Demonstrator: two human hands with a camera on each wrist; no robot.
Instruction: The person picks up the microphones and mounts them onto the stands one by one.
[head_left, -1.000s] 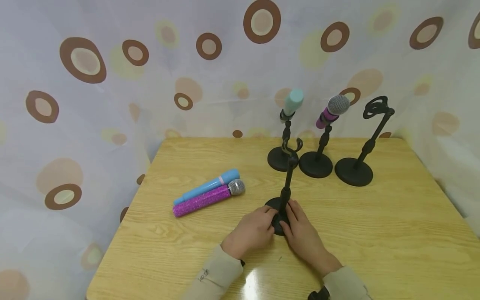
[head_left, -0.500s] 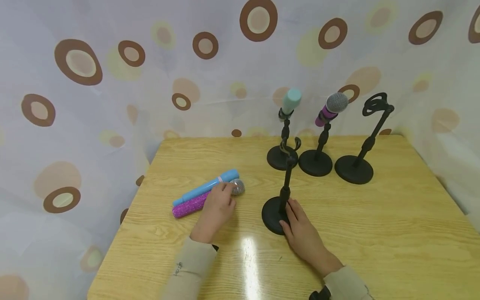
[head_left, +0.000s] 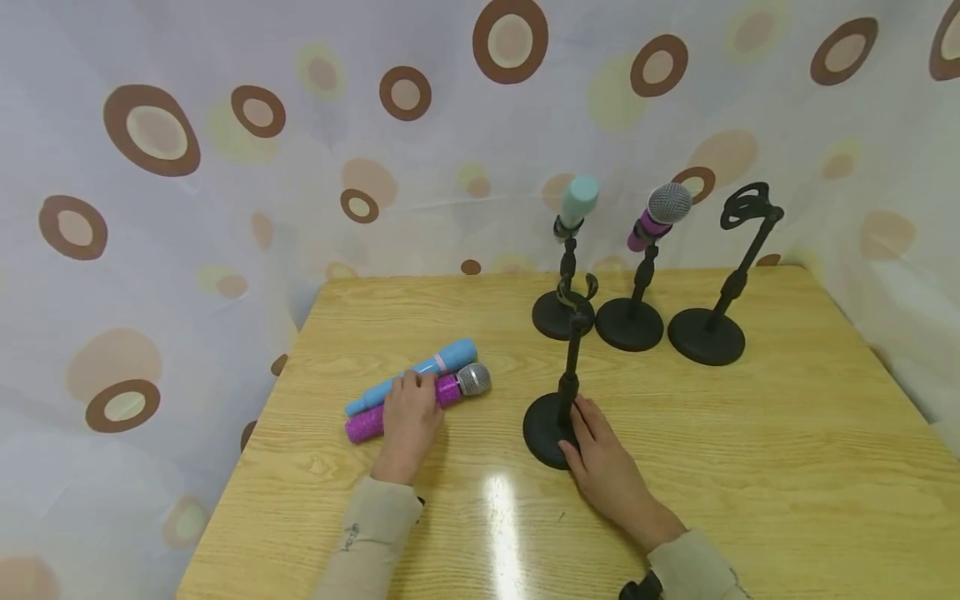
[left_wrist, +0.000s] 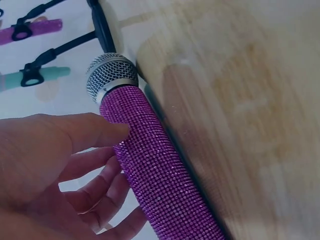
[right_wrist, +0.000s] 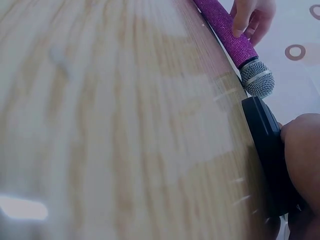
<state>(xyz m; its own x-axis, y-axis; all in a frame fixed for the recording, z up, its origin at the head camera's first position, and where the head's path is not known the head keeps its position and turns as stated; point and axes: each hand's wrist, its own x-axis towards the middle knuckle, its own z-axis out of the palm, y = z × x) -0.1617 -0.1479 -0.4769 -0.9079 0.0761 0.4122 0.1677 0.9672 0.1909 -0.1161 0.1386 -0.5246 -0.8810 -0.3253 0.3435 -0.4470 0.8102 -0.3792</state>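
Note:
My left hand grips a purple glittery microphone around its handle, thumb on the near side; its silver mesh head points right. In the left wrist view the thumb presses the studded handle, fingers at the other side. A light-blue microphone lies right behind it on the table. My right hand rests against the round base of a black microphone stand, fingers fairly straight along its right edge and thumb at the front. This stand's clip holds nothing.
Behind stand three more black stands in a row: one with a mint-green microphone, one with a purple microphone, and one with a bare clip. A patterned curtain surrounds the wooden table.
My left hand has left the front stand's base, moved left to the purple microphone and slid along its handle. That microphone has shifted slightly. The right hand stays at the base.

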